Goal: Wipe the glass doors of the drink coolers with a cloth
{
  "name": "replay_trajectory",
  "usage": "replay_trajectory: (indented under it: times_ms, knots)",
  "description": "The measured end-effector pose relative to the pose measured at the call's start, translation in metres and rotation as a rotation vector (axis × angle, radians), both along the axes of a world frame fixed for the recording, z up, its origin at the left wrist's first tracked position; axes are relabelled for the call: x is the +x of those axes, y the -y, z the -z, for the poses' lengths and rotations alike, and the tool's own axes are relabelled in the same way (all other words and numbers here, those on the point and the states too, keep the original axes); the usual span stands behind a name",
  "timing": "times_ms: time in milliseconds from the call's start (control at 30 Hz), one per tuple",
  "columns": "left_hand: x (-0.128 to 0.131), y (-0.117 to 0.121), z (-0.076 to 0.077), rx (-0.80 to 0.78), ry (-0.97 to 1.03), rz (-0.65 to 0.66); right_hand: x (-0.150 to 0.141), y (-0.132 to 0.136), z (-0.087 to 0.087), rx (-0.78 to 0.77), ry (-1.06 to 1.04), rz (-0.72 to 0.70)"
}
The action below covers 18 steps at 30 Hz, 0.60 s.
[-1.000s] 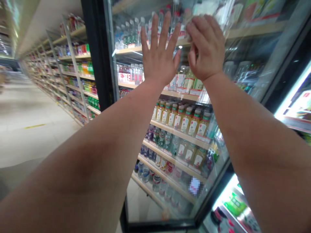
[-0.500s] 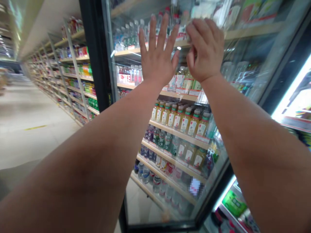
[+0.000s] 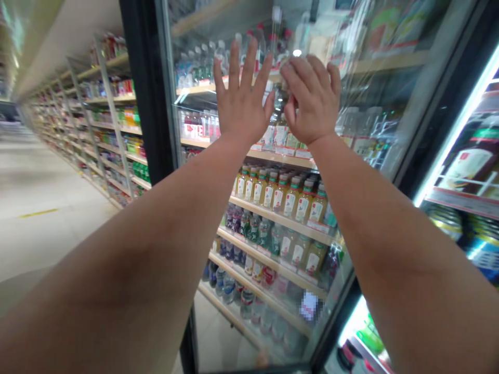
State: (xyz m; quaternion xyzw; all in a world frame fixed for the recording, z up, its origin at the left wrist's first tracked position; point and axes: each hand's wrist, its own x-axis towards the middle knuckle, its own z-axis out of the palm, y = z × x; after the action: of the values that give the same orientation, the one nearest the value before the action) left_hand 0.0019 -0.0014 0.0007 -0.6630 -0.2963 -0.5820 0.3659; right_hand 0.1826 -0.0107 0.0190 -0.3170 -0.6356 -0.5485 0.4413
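A tall glass door (image 3: 218, 332) in a black frame (image 3: 136, 78) stands before me. My left hand (image 3: 244, 111) lies flat against the upper part of the glass, its fingers spread and nothing in it. Just to its right, my right hand (image 3: 314, 101) is curled against the pane. Its fingers press on a pale crumpled wad (image 3: 286, 65) that pokes out by the fingertips; most of it is hidden under the hand. Rows of yellow drink bottles (image 3: 290, 200) show in the glass below both hands.
Long shelves (image 3: 113, 119) of packaged drinks run off along the left, beside a pale floor aisle (image 3: 58, 182). At right, lit cooler shelves hold a dark bottle (image 3: 471, 161) and cans (image 3: 483, 239). A blurred white label (image 3: 309, 305) shows low on the door.
My right hand has slid left and down over the glass, closer to my left hand. The left hand stays spread, slightly lower. The view has turned a little to the right.
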Motion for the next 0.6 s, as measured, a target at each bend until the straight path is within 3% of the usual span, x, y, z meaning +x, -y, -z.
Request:
replay_trajectory:
  times_ms: [67,167,233,300,400,467,533,600]
  knots:
    - [-0.001,-0.002,0.0,0.0,-0.005,-0.015,-0.001,-0.005,0.0,0.059,-0.094,0.009]
    - [-0.003,-0.006,0.0,-0.014,-0.01,-0.026,-0.002,-0.013,-0.006,0.133,-0.502,-0.027]
    - [-0.003,-0.008,0.0,-0.036,-0.012,-0.024,-0.001,-0.014,-0.009,0.144,-0.65,-0.054]
    - [-0.004,-0.011,0.0,-0.054,-0.011,-0.013,0.0,-0.012,-0.008,0.113,-0.558,-0.048]
    - [-0.004,-0.013,0.0,-0.061,-0.014,-0.019,0.0,-0.008,-0.004,0.018,-0.158,0.008]
    - [-0.004,-0.013,-0.001,-0.07,-0.017,-0.028,-0.001,-0.007,-0.002,-0.022,-0.004,0.022]
    - [-0.003,-0.013,-0.001,-0.076,-0.015,-0.023,-0.003,-0.009,-0.002,-0.014,-0.089,0.005]
    - [-0.002,-0.013,-0.001,-0.08,-0.009,-0.016,-0.005,-0.013,-0.005,0.036,-0.334,-0.02]
